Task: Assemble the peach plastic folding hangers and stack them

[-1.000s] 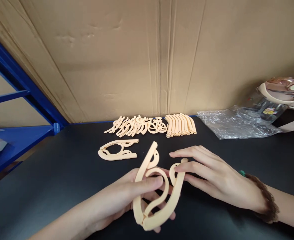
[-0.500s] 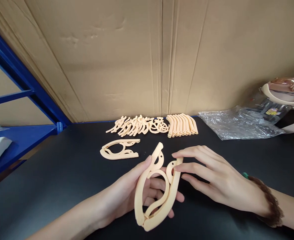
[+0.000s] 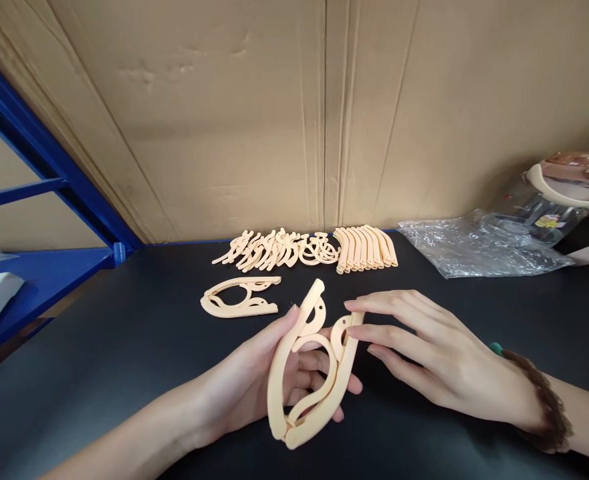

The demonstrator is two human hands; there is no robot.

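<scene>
My left hand [image 3: 254,380] cradles a cream plastic folding hanger [image 3: 308,373] just above the black table [image 3: 124,373], its two arms nearly folded together and the hook tucked between them. The thumb lies along the left arm and the fingers curl under the piece. My right hand [image 3: 424,353] has its fingers stretched out, their tips pressing against the hanger's right arm near its top. A folded hanger [image 3: 239,299] of the same kind lies flat on the table behind my left hand.
Along the back edge lie a row of hanger hooks [image 3: 274,250] and a stack of hanger arms [image 3: 367,249]. Crumpled clear plastic [image 3: 474,248] and a jug with a cream lid [image 3: 564,190] sit at the right. A cardboard wall [image 3: 299,113] stands behind, blue shelving [image 3: 49,260] at the left.
The hanger's two arms have been pushed closer together. My left thumb has moved from across the hook to lie along the left arm. My right fingertips followed the right arm leftward.
</scene>
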